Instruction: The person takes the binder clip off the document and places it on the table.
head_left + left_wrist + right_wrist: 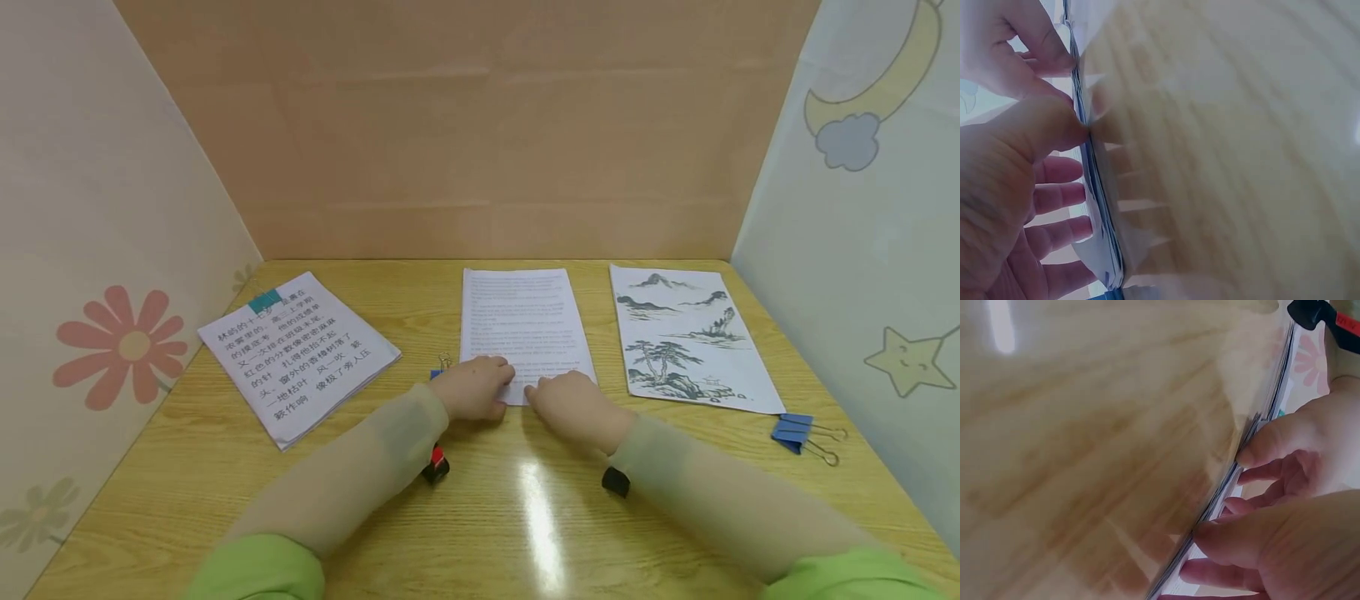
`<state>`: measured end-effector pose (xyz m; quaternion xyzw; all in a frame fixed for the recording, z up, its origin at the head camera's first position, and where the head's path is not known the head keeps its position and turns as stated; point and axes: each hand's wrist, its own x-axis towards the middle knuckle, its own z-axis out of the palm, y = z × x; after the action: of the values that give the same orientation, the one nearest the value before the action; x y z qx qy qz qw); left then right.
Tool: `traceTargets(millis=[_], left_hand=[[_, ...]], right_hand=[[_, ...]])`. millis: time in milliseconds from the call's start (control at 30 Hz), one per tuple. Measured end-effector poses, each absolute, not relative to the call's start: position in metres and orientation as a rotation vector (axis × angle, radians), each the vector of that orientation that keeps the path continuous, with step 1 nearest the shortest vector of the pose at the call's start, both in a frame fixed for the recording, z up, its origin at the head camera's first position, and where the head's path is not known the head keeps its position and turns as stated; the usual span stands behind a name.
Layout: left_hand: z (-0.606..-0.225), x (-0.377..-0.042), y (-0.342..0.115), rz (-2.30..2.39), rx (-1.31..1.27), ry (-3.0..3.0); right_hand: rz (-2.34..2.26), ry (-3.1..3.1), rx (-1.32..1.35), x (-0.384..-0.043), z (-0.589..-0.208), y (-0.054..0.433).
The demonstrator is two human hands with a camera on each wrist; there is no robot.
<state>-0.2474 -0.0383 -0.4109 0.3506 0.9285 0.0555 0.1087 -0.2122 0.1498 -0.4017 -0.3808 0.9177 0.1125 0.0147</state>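
Observation:
A stack of printed sheets (525, 312) lies in the middle of the table, partly covered by the hands at its near end. My left hand (471, 387) rests there, its thumb against the stack's edge and its other fingers spread along it in the left wrist view. Close beside it, my right hand (579, 408) touches the same edge with its thumb (1219, 540), fingers loosely bent. Several layered paper edges (1099, 178) show between thumb and fingers. A blue binder clip (437, 374) peeks out beside the left hand, mostly hidden by it.
At left lies a stack of papers with large Chinese characters (300, 362), a teal clip (264, 301) on its top edge. To the right is a landscape ink-painting sheet (686, 337), with another blue binder clip (793, 432) by its near corner. Patterned walls flank the table.

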Motion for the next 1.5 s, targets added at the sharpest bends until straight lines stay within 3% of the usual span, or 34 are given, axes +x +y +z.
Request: traceTargets(millis=[533,767,1100,1500], left_hand=[[-0.414,-0.252,-0.039,0.048,0.955,2.855],[-0.405,-0.25,-0.055,0.331,0.901,2.793],[-0.378,-0.248,-0.117,0.674,0.636,2.815],[-0.385,-0.253,-0.229,0.923,0.102,2.784]], right_hand=[[0.233,2.88,-1.095,-0.237,-0.403,0.146],[0.227,2.877,-1.108,-0.242,-0.407,0.146],[0.231,2.855,-1.084,-0.24,-0.404,0.146],[0.195,2.858,-1.099,-0.239,-0.401,0.145]])
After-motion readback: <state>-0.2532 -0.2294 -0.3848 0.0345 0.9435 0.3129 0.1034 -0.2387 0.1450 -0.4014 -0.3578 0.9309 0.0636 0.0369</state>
